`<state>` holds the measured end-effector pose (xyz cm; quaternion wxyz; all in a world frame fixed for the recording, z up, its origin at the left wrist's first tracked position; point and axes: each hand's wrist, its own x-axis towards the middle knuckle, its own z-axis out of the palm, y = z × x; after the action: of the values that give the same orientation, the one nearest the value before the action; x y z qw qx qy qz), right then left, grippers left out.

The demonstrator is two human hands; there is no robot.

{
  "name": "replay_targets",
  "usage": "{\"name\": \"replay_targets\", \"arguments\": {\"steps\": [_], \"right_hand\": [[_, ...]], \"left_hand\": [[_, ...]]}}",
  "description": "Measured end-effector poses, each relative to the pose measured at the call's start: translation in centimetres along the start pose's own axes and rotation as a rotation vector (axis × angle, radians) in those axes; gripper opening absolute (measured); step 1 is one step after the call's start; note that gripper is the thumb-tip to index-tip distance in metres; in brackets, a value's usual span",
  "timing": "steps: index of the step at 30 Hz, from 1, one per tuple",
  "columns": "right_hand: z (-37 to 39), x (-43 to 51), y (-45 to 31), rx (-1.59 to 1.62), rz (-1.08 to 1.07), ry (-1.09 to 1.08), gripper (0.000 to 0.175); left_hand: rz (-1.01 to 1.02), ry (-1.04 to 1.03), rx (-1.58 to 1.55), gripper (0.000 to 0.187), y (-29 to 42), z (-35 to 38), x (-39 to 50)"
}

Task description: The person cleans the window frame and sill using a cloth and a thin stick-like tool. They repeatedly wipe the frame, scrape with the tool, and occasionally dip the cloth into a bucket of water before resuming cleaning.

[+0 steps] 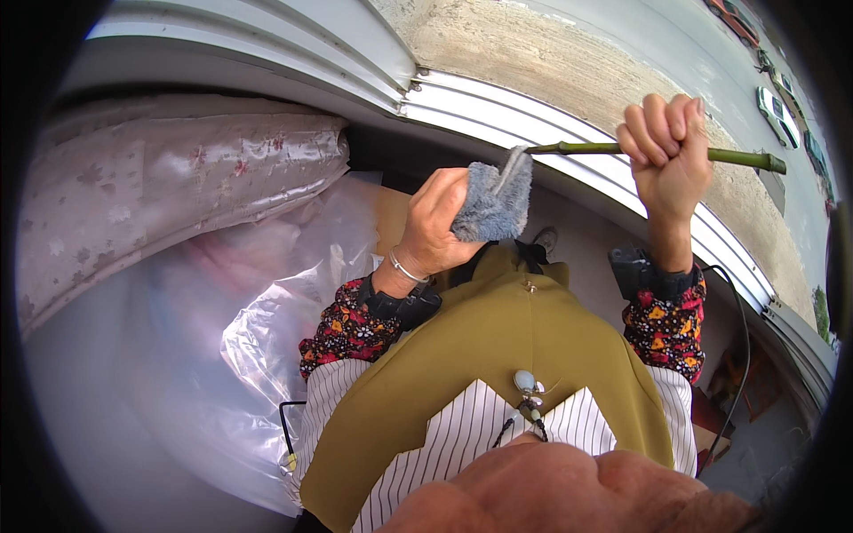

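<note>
My right hand (668,136) is closed around a green bamboo stick (740,157) and holds it nearly level. The stick's thin left end meets a grey-blue fluffy cloth (496,206) at its top corner, where a pale strip or edge shows; whether the two are fastened together I cannot tell. My left hand (436,220) grips the cloth from its left side, with fingers bent behind it and the thumb below. A silvery bangle circles the left wrist. Both forearms have flowered sleeves and black bands.
White metal window frame rails (533,120) run just beyond my hands, with a road and parked cars (776,116) outside. Plastic-covered, flower-patterned padding (180,166) lies at the left, above a large clear plastic sheet (273,333). A black cable (745,346) hangs at the right.
</note>
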<state>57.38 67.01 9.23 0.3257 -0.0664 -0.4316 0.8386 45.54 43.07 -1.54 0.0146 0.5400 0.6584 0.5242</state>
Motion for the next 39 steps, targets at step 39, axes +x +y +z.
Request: {"name": "replay_targets", "arguments": {"steps": [39], "right_hand": [[5.2, 1.4, 10.7, 0.06, -0.168, -0.112, 0.041]], "left_hand": [[-0.214, 0.24, 0.161, 0.065, -2.9, -5.2, -1.5]]}}
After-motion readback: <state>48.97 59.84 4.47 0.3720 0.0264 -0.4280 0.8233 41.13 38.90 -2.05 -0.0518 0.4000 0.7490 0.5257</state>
